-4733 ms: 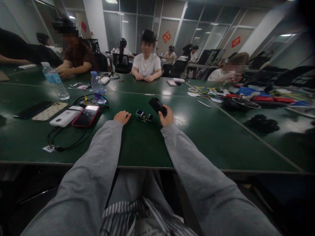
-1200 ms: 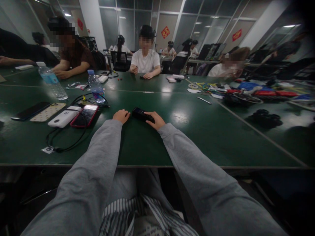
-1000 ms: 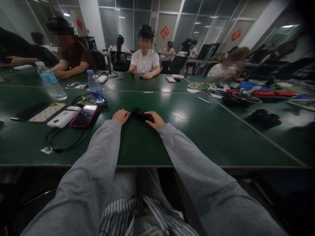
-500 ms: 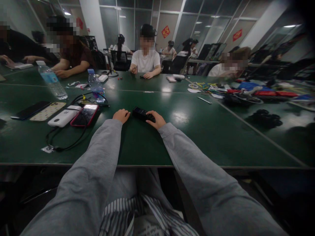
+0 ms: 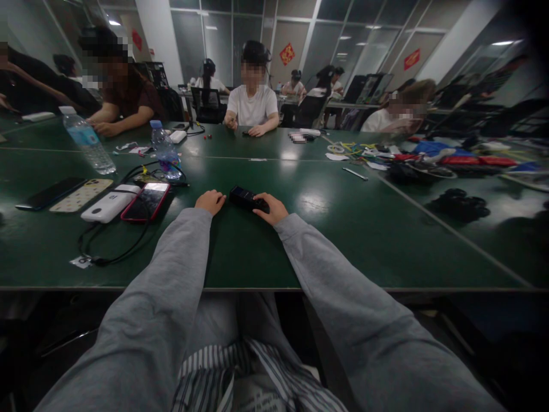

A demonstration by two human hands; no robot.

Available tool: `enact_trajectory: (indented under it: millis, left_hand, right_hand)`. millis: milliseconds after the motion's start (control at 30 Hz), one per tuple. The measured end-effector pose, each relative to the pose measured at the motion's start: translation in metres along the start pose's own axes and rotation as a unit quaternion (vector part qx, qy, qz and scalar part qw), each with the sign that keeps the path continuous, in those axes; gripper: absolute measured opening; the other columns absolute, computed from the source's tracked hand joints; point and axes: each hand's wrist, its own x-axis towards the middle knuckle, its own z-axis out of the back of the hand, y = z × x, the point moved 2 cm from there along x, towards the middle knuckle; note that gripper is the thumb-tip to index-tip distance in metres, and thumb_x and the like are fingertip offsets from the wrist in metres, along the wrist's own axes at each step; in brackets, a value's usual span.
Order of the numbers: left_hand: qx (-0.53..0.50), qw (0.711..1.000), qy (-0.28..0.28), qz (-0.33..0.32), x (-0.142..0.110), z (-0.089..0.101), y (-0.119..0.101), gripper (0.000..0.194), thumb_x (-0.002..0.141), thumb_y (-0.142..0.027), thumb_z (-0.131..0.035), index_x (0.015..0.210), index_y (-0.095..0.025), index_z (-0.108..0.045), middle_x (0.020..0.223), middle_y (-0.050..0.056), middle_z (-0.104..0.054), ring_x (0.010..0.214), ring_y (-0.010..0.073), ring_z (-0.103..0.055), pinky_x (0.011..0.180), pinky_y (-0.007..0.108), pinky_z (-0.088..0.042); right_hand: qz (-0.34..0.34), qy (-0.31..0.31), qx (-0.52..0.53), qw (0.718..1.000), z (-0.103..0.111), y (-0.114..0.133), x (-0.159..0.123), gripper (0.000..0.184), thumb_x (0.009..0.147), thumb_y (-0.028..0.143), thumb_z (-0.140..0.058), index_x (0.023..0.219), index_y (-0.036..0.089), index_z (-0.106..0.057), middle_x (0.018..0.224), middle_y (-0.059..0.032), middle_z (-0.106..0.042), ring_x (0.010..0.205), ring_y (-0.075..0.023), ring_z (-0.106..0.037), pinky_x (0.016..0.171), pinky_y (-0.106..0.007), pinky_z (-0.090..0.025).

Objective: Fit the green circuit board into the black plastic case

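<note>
Black device [image 5: 241, 195] mid-frame on green table [image 5: 253, 257]; right hand [image 5: 273, 210] gripping its right end. Left hand [image 5: 209, 202] beside, curled, can't tell if holding anything. Seems steadying step; next likely needs firm right grip.

At left on the desk [image 5: 364, 246], a white power bank [image 5: 110, 206] beside a red-cased phone [image 5: 146, 201], with two bottles [image 5: 89, 141] farther off; at far right, a jumble of cables [image 5: 403, 170].

Your right hand [image 5: 272, 210] is on the device [image 5: 241, 196], left hand [image 5: 209, 202] beside it; phones [image 5: 148, 201] lie left, bottles [image 5: 92, 147] beyond, a pile [image 5: 446, 150] far right.
</note>
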Motion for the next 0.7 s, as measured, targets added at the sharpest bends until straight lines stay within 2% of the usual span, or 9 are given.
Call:
enact_trajectory:
  millis: [267, 700]
  left_hand:
    - [0.008, 1.0, -0.003, -0.001, 0.0002, -0.0008, 0.0004, 0.042, 0.104, -0.042, -0.033, 0.101, -0.021, -0.07, 0.104, 0.009, -0.066, 0.099, 0.0227, -0.061, 0.079, 0.033, -0.047]
    - [-0.007, 1.0, 0.002, 0.002, 0.0013, -0.0014, 0.0005, 0.04, 0.104, -0.041, -0.036, 0.099, -0.021, -0.07, 0.103, 0.01, -0.065, 0.1, 0.0238, -0.061, 0.082, 0.034, -0.046]
  right_hand:
    - [0.005, -0.008, -0.003, 1.0, -0.0008, 0.001, -0.0008, 0.036, 0.086, 0.031, -0.065, 0.12, 0.024, -0.057, 0.115, -0.0101, -0.064, 0.103, -0.0268, -0.065, 0.093, -0.046, -0.054]
    - [0.009, -0.01, 0.012, 1.0, -0.0031, 0.0002, -0.0017, 0.036, 0.085, 0.032, -0.066, 0.12, 0.026, -0.056, 0.116, -0.0094, -0.062, 0.103, -0.027, -0.064, 0.091, -0.046, -0.055]
